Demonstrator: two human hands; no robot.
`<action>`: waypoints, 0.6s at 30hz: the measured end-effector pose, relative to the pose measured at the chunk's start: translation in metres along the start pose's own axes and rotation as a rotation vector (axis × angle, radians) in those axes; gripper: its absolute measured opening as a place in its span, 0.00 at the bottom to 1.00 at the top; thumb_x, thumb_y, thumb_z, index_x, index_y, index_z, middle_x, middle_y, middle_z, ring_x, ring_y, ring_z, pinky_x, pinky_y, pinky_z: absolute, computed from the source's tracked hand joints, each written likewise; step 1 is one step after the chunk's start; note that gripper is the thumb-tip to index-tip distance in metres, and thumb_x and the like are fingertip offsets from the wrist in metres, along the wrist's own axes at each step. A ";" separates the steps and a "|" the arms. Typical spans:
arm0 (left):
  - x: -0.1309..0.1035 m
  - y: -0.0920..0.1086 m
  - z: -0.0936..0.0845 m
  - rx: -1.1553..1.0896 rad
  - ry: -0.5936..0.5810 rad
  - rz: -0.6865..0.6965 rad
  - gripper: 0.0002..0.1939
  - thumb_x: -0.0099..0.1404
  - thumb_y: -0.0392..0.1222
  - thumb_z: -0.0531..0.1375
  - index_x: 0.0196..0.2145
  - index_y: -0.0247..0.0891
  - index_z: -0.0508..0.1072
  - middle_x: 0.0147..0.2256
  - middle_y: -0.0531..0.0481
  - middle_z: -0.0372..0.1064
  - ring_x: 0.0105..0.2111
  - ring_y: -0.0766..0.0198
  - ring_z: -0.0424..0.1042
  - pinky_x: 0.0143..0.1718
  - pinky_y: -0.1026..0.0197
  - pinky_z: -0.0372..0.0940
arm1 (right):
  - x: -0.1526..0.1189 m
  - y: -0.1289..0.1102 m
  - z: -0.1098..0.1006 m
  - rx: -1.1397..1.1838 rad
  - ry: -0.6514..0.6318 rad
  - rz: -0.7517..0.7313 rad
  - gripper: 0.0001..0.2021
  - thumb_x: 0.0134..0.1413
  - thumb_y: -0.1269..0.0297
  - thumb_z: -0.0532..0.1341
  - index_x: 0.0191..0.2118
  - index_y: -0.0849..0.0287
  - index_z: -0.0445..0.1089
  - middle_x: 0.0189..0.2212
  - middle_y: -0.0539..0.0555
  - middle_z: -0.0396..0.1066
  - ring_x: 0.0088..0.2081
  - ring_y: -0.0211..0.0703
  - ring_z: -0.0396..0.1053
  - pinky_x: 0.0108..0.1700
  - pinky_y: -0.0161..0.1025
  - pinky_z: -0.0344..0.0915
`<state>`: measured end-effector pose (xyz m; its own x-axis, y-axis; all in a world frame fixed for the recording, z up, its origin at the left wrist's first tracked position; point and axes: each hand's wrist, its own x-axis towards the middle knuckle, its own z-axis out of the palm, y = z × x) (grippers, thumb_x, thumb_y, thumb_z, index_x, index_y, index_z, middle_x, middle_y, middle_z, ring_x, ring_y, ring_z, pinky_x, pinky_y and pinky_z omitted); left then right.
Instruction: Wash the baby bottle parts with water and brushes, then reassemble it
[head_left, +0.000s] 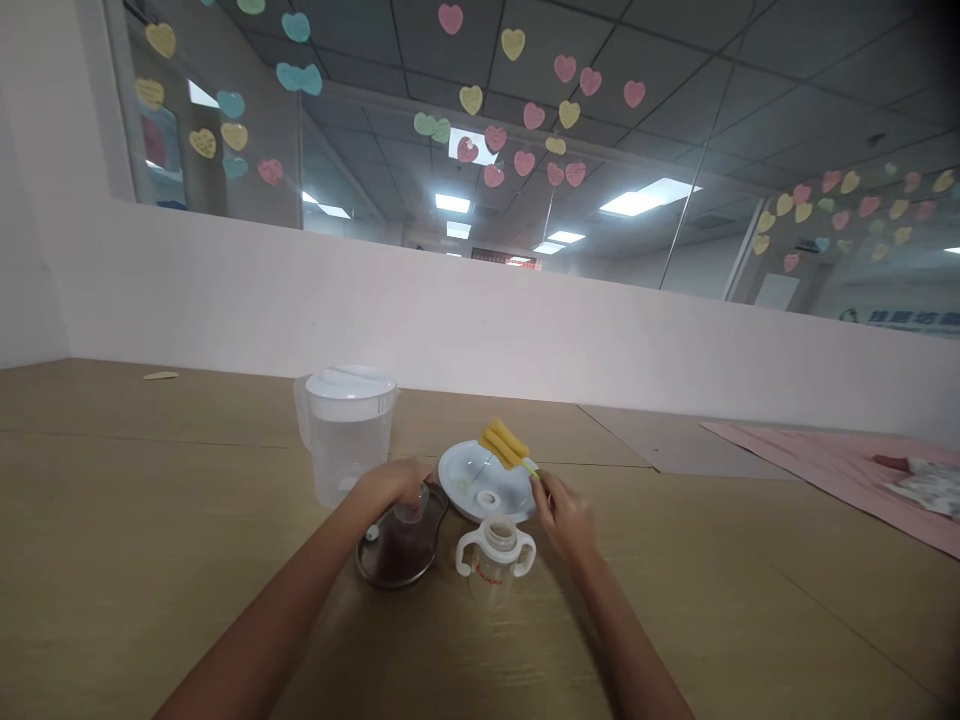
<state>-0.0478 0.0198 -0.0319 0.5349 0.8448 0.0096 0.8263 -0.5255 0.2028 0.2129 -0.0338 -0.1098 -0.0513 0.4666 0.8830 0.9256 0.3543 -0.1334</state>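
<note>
My right hand (pixel 566 515) grips the thin green handle of a yellow sponge brush (pixel 504 443), whose head is held over a white plate (pixel 457 462). A small white ring-shaped part (pixel 487 501) lies on the plate's near side. My left hand (pixel 401 485) is closed round a small clear piece (pixel 411 504) above a dark, metal-rimmed tray (pixel 397 552); the piece is partly hidden by the fingers. Between my hands, a clear bottle (pixel 491 575) with two white side handles and red print stands upright with its mouth uncovered.
A translucent lidded pitcher (pixel 349 440) stands behind my left hand on the wooden table (pixel 150 520). A pink cloth (pixel 810 470) with a patterned item (pixel 930 485) on it lies at the right. A flat light piece (pixel 161 375) is at the back left, before a white wall (pixel 450 330).
</note>
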 end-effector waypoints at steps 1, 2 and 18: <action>0.002 0.000 0.003 0.000 -0.007 -0.006 0.20 0.37 0.35 0.63 0.33 0.42 0.75 0.32 0.49 0.74 0.29 0.58 0.71 0.23 0.67 0.60 | 0.000 0.001 0.001 -0.030 -0.061 0.025 0.17 0.61 0.60 0.47 0.37 0.62 0.69 0.24 0.53 0.71 0.22 0.36 0.65 0.25 0.32 0.54; 0.002 0.000 0.005 0.002 -0.016 -0.015 0.19 0.38 0.36 0.63 0.33 0.41 0.74 0.33 0.48 0.74 0.30 0.57 0.71 0.23 0.66 0.60 | 0.000 0.002 0.002 -0.062 -0.113 0.049 0.17 0.60 0.59 0.46 0.37 0.61 0.70 0.23 0.53 0.70 0.22 0.36 0.65 0.24 0.32 0.53; 0.020 0.029 0.032 0.021 0.344 0.322 0.19 0.64 0.53 0.48 0.35 0.37 0.72 0.41 0.42 0.69 0.47 0.57 0.63 0.51 0.56 0.54 | 0.001 -0.003 0.003 -0.038 0.027 0.017 0.12 0.55 0.65 0.49 0.36 0.62 0.69 0.23 0.52 0.70 0.24 0.37 0.66 0.27 0.32 0.55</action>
<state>-0.0075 0.0187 -0.0573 0.6781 0.6208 0.3934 0.6330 -0.7653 0.1165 0.2092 -0.0320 -0.1094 -0.0259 0.4498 0.8928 0.9399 0.3151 -0.1315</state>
